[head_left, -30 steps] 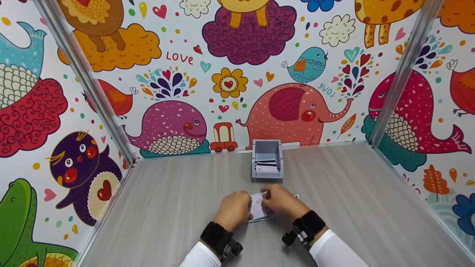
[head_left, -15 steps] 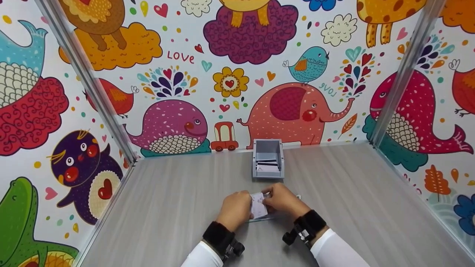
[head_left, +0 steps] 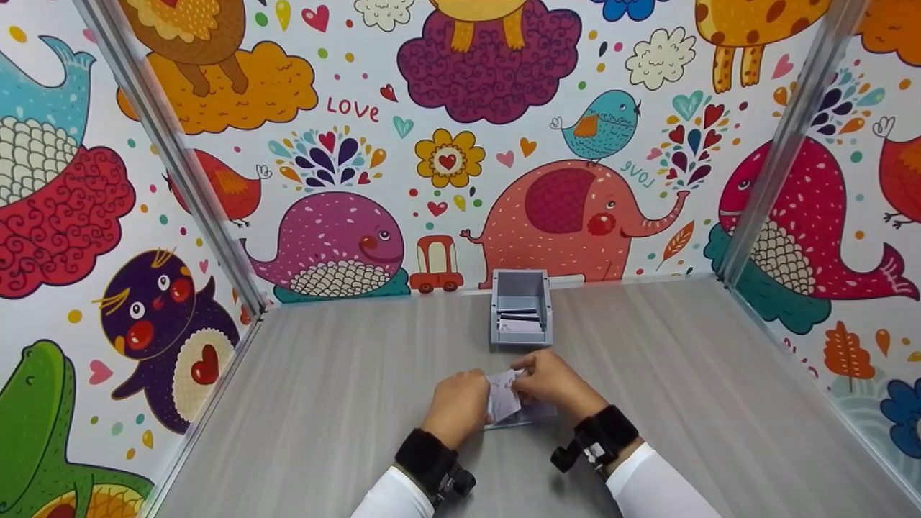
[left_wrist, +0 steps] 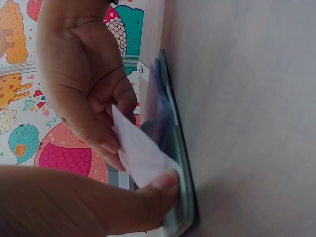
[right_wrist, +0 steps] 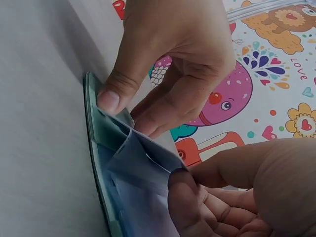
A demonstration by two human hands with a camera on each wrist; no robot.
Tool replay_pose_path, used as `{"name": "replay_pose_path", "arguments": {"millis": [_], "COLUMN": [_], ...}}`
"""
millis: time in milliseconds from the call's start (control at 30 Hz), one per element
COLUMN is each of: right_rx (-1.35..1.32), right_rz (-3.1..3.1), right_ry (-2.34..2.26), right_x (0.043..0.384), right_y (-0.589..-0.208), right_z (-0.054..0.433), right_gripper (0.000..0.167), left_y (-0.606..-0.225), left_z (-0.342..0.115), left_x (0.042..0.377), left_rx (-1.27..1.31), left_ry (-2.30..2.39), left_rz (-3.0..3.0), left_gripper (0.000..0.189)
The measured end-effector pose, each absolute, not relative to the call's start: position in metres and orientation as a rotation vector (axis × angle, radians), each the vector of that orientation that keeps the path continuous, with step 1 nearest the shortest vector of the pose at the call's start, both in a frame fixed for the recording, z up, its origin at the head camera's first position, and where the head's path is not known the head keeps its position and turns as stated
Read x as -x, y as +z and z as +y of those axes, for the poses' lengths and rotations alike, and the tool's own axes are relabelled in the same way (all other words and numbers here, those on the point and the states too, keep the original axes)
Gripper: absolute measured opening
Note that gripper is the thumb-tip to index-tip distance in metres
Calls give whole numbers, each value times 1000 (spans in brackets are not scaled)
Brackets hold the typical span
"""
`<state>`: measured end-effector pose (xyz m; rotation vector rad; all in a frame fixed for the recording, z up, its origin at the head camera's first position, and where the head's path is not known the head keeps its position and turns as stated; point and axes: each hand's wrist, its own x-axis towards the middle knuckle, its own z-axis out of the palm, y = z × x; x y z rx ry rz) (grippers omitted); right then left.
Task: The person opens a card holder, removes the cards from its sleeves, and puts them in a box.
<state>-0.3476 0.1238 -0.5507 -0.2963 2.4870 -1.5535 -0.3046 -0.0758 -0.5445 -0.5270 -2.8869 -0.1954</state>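
A white printed card [head_left: 504,397] lies between my hands, over a flat pale-green holder [left_wrist: 183,173] with clear plastic pockets, on the table. In the head view my left hand [head_left: 457,406] grips the left side; its thumb [right_wrist: 111,96] presses on the holder's edge in the right wrist view. My right hand [head_left: 552,380] pinches the far right corner of the card between thumb and fingertips. The card [left_wrist: 140,153] stands tilted up from the holder in the left wrist view. How far it sits inside a pocket I cannot tell.
Beyond the hands a grey bin [head_left: 522,339] stands near the back wall, with several cards [head_left: 519,326] in it. Patterned panels [head_left: 324,244] and metal posts border the grey table [head_left: 345,374].
My right hand has shifted slightly away from me, raising the card's right side. More of the holder shows beneath it. The left hand stays nearly still.
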Motion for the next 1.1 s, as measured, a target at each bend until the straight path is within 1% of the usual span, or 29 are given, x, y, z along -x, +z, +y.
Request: {"name": "replay_pose_path", "arguments": {"millis": [67, 133, 333, 433, 700, 967, 1033, 1100], "right_rx": [282, 245, 146, 162, 221, 215, 208, 201], "right_rz": [2447, 2413, 2410, 2411, 2414, 2519, 2530, 2566], "right_ry": [-1593, -1621, -1627, -1599, -1577, -1549, -1554, -1527], "right_x": [347, 347, 346, 345, 344, 346, 347, 349], "right_y": [-551, -552, -555, -557, -558, -553, -551, -549], "right_z": [123, 121, 119, 118, 117, 122, 123, 125], "right_gripper": [50, 47, 21, 14, 15, 10, 12, 19], "left_y": [-545, -544, -544, -543, -544, -544, -543, -542], "left_z": [-76, -76, -76, -76, -77, -76, -76, -76], "left_x": [304, 304, 304, 304, 304, 303, 303, 303], "left_rx": [532, 538, 537, 540, 550, 557, 554, 552], "left_ry": [-201, -204, -210, -216, -214, -199, -192, -186], "left_rz": [-2879, -2881, -2908, -2905, -2876, -2853, -2862, -2871], "left_gripper": [35, 35, 36, 36, 36, 35, 36, 37]}}
